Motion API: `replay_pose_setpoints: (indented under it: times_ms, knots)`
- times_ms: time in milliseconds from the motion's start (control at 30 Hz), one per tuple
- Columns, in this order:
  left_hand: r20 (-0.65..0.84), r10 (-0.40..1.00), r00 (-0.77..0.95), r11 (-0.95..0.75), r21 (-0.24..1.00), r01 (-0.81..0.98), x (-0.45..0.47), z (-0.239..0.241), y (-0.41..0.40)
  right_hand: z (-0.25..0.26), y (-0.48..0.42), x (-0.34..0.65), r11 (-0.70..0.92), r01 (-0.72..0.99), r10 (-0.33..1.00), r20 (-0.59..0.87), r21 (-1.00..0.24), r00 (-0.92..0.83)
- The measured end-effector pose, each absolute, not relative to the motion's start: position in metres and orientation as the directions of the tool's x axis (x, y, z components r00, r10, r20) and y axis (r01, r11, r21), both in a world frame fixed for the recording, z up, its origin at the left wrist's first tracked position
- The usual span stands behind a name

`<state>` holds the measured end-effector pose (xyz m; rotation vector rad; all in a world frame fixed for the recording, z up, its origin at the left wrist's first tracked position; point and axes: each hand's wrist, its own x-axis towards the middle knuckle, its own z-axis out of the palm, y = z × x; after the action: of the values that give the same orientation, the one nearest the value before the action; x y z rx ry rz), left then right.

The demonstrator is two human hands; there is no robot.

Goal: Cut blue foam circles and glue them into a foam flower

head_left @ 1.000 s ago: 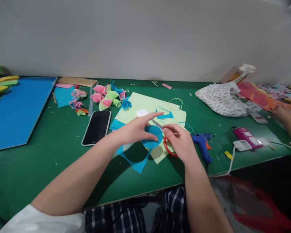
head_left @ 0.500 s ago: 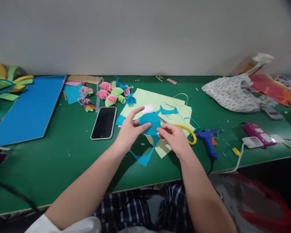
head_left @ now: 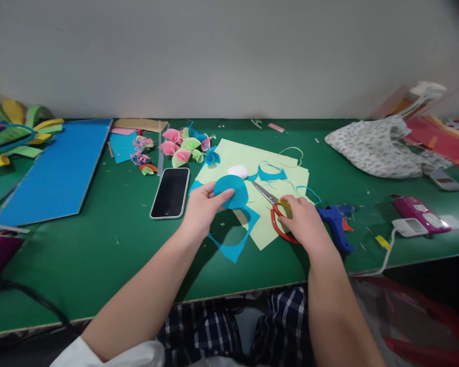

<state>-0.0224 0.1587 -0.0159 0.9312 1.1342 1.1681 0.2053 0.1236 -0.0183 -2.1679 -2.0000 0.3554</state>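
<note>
A round blue disc [head_left: 234,191], paper or felt, is pinched by its left side between the thumb and fingers of my left hand [head_left: 203,209]. My right hand [head_left: 301,218] has closed on the scissors [head_left: 268,194], which have a red and a yellow handle loop. Their blades point up and left, towards the disc, without touching it. Below the disc lies a blue offcut [head_left: 240,243] with a round opening. Pale green sheets [head_left: 229,153] are spread underneath, with a curved blue scrap [head_left: 271,175] and a small white object [head_left: 237,172] on top.
A phone [head_left: 170,193] lies left of my left hand, with pink, green and blue folded flowers [head_left: 181,148] behind it. To the right are a blue glue gun [head_left: 335,224], a purple device [head_left: 415,214] and a patterned cloth [head_left: 367,148]. A blue board [head_left: 57,168] lies at left.
My right hand has left the disc's edge and moved right onto the scissors, whose red loop now shows. The disc stays in my left hand. The whole view has shifted slightly.
</note>
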Motion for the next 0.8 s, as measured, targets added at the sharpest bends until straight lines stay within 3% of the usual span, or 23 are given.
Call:
replay_pose_setpoints:
  times_ms: [167, 300, 400, 500, 633, 800]
  knots:
    - [-0.264, 0.963, 0.061, 0.271, 0.928, -0.255, -0.026, -0.016, 0.16, -0.02, 0.123, 0.204, -0.118, 0.942, 0.99, -0.107, -0.316, 0.088]
    - [-0.287, 0.955, 0.069, 0.295, 0.914, -0.28, -0.026, -0.014, 0.159, -0.02, 0.125, 0.207, -0.174, 0.837, 0.985, -0.083, -0.519, 0.152]
    - [-0.275, 0.959, 0.071, 0.284, 0.912, -0.297, -0.026, -0.012, 0.158, -0.02, 0.125, 0.21, -0.131, 0.58, 0.986, -0.042, -0.804, 0.164]
    - [-0.25, 0.966, 0.072, 0.259, 0.914, -0.312, -0.025, -0.009, 0.155, -0.017, 0.12, 0.203, -0.042, 0.25, 0.996, -0.02, -0.967, 0.093]
    - [-0.183, 0.98, 0.08, 0.198, 0.939, -0.281, -0.024, 0.002, 0.147, -0.009, 0.106, 0.178, 0.054, -0.01, 0.989, 0.054, -0.999, -0.135]
    - [-0.074, 0.997, -0.012, 0.072, 0.988, -0.135, -0.024, 0.019, 0.138, -0.01, 0.095, 0.156, -0.034, 0.053, 0.966, -0.046, -0.998, -0.255]
